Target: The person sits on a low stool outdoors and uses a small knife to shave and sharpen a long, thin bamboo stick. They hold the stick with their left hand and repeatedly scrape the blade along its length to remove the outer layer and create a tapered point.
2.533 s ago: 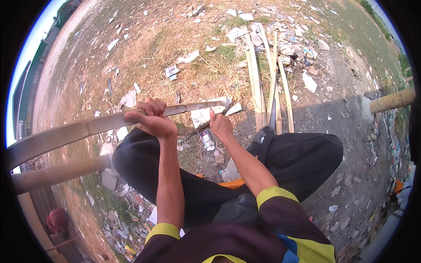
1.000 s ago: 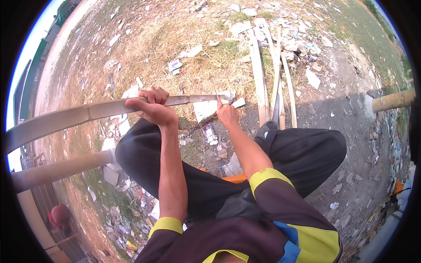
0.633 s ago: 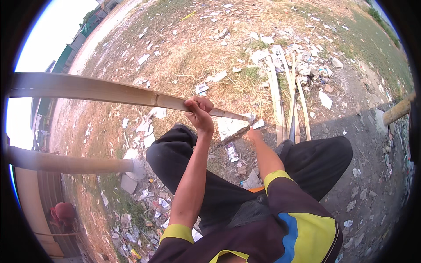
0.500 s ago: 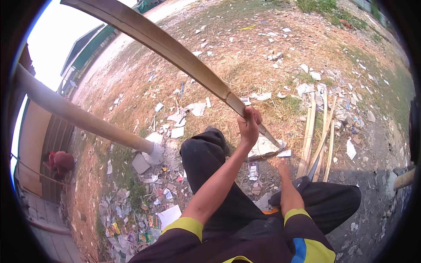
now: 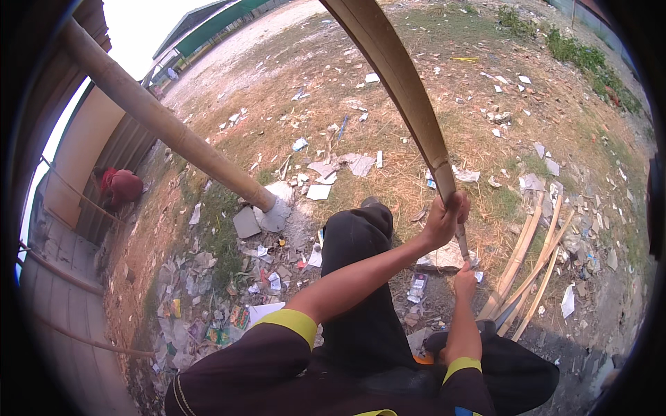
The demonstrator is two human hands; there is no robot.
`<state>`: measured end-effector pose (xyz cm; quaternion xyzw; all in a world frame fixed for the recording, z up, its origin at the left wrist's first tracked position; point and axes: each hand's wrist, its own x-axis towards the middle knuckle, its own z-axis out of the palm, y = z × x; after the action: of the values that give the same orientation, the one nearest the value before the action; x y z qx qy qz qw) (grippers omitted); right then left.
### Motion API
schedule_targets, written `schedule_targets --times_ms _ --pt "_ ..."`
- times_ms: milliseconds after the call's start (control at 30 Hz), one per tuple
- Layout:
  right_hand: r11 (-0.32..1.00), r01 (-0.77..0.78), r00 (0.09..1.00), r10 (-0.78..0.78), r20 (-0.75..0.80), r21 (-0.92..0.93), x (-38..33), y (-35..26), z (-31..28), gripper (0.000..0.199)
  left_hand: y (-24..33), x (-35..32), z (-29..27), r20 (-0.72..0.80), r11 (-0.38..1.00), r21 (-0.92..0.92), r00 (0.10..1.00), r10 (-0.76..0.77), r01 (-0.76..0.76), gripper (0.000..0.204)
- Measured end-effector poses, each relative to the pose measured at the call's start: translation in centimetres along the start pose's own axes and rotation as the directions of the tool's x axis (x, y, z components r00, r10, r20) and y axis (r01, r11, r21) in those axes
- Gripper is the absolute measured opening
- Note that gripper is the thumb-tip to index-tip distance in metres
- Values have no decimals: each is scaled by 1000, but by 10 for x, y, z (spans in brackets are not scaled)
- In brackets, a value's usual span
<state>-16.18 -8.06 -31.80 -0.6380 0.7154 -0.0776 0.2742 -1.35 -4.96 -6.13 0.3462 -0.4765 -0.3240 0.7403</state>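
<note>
A long split bamboo strip (image 5: 409, 90) slants from the top of the view down towards my lap. My left hand (image 5: 446, 220) is wrapped round it near its lower part, just below a node. At the lower tip, my right hand (image 5: 464, 283) is closed with its fingers at the strip's end. The right fingers are small in view, and their exact grip is partly hidden. My bent legs in dark trousers (image 5: 357, 277) lie beneath my forearms. Beside my right leg rests a dark, pointed, blade-like piece (image 5: 508, 312), its other end hidden.
Several split bamboo strips (image 5: 538, 256) lie on the ground to the right. A thick bamboo post (image 5: 173, 132) stands in a pale footing (image 5: 276, 213) at left. Beyond it a person in red (image 5: 123, 187) crouches by a wall. Litter (image 5: 208, 305) and broken tile cover the ground.
The held strip has swung to the right and stands steeper in view, my left hand still round it. My right hand has come up to the strip's lower end. The view has shifted.
</note>
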Motion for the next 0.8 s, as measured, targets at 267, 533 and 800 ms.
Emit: schedule_targets --times_ms 267,533,800 --pt "987 -86 982 107 158 -133 -7 33 4 63 11 -12 -1 1 999 -40 1000 3 -3 52" --pt "944 92 994 -105 22 316 -33 47 0 60 8 -8 -18 -106 997 -77 994 -21 13 56" --pt "973 21 1000 -25 18 229 -10 -5 -7 66 7 -8 -11 -9 999 -28 999 -40 40 59"
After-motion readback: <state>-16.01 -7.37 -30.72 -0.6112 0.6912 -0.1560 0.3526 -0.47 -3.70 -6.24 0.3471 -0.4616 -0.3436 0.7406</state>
